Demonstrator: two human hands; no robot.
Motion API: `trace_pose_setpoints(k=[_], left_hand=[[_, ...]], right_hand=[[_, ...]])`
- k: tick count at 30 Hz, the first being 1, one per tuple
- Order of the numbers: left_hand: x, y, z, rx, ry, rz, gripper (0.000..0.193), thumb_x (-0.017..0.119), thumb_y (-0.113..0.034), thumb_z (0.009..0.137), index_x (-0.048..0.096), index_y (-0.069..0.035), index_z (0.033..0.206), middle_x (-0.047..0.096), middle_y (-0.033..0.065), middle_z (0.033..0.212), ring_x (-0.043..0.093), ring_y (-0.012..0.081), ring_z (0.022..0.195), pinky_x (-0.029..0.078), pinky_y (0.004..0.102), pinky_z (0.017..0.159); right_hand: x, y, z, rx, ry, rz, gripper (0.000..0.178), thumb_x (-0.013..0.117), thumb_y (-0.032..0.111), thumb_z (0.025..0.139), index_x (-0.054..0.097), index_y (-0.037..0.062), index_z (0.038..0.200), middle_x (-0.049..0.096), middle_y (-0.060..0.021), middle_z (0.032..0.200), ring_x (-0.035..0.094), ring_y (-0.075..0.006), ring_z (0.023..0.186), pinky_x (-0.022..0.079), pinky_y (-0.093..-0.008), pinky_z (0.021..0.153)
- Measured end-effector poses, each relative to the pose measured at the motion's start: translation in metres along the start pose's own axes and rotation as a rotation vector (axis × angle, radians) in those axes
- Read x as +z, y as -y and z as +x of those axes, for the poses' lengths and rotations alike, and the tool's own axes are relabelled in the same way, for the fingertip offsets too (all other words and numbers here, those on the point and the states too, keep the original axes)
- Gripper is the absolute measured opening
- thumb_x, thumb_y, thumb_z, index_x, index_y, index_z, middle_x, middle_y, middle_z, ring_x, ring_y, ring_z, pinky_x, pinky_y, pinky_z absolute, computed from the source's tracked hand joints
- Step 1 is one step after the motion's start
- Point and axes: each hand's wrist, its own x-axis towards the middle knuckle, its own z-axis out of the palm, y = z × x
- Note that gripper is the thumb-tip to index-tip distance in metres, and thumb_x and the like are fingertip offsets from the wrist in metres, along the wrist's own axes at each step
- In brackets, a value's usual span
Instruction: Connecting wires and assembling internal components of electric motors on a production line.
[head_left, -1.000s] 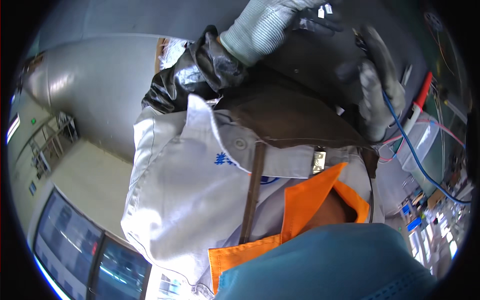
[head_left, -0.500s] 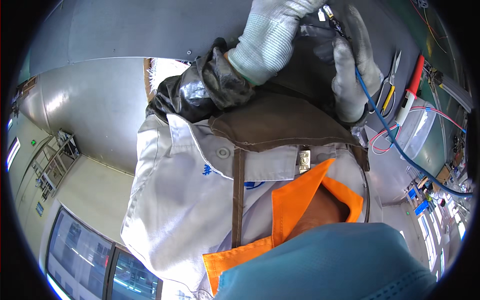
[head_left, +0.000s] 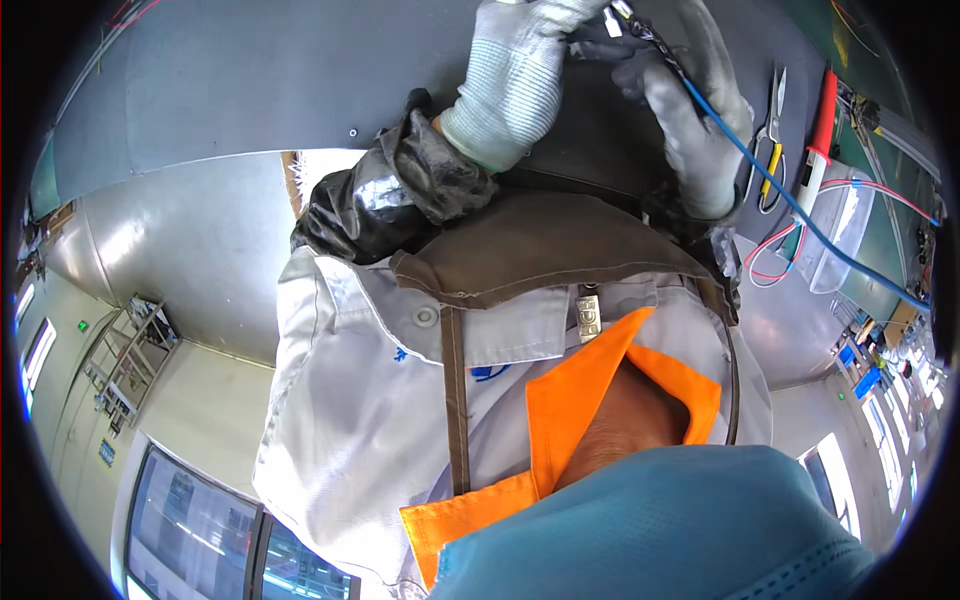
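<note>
Both my hands wear grey-white knit gloves with darker fingertips and meet at the top edge over a dark grey work surface. Between them is the end of a blue cable, with a black-wrapped stretch, a shiny metal tip and a small white tag. My left hand closes its fingers near the metal tip; the frame's edge cuts some of them off. My right hand has its thumb and fingers bent round the black-wrapped part. From there the cable runs down to the right.
Right of my right hand lie scissors with a yellow-marked handle. A red-and-white pen-shaped tool is beside them, near looped red and white wires and a clear plastic tray. My brown apron borders the work surface.
The whole view has shifted, so the scissors and red tool sit higher and slightly further left. My hands also appear further up and left, still together at the cable end.
</note>
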Motion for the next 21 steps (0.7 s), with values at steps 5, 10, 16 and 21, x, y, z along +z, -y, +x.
trace_pose_setpoints(k=[5, 10, 16, 21], left_hand=[[-0.007, -0.016, 0.004, -0.177, -0.114, -0.081, 0.042, 0.062, -0.031, 0.099, 0.065, 0.004, 0.12, 0.065, 0.0198, 0.114, 0.064, 0.0359, 0.103, 0.05, 0.0496, 0.096], [0.007, -0.029, 0.015, -0.79, -0.154, -0.872, 0.034, 0.057, -0.01, 0.103, 0.055, 0.008, 0.131, 0.063, 0.0212, 0.126, 0.064, 0.0386, 0.12, 0.055, 0.052, 0.105], [0.001, -0.021, 0.007, -0.007, 0.222, 0.307, 0.014, 0.054, -0.009, 0.101, 0.062, -0.002, 0.11, 0.071, 0.0164, 0.118, 0.067, 0.0144, 0.083, 0.053, 0.024, 0.071], [0.017, -0.036, 0.009, -0.571, -0.022, -0.323, 0.03, 0.055, -0.019, 0.105, 0.059, 0.005, 0.123, 0.072, 0.0096, 0.119, 0.061, 0.0005, 0.082, 0.048, 0.0159, 0.068]], right_hand=[[-0.059, -0.028, -0.007, 0.04, -0.426, -0.652, 0.043, 0.071, 0.015, 0.094, 0.066, 0.0054, 0.136, 0.078, -0.0094, 0.104, 0.072, -0.0173, 0.089, 0.053, -0.0323, 0.099], [-0.19, -0.116, -0.085, 0.329, -0.531, -1.262, 0.048, 0.075, 0.027, 0.092, 0.065, 0.0084, 0.135, 0.074, -0.0212, 0.103, 0.072, -0.0386, 0.088, 0.056, -0.045, 0.08], [-0.189, -0.127, -0.09, 0.361, -0.511, -1.218, 0.059, 0.074, 0.027, 0.093, 0.056, 0.0054, 0.145, 0.073, -0.0224, 0.103, 0.073, -0.0372, 0.085, 0.058, -0.0433, 0.074], [-0.168, -0.083, 0.01, 0.437, -0.272, 0.22, 0.057, 0.069, -0.004, 0.09, 0.053, -0.004, 0.145, 0.068, -0.0109, 0.126, 0.067, -0.0145, 0.108, 0.054, -0.0271, 0.093]])
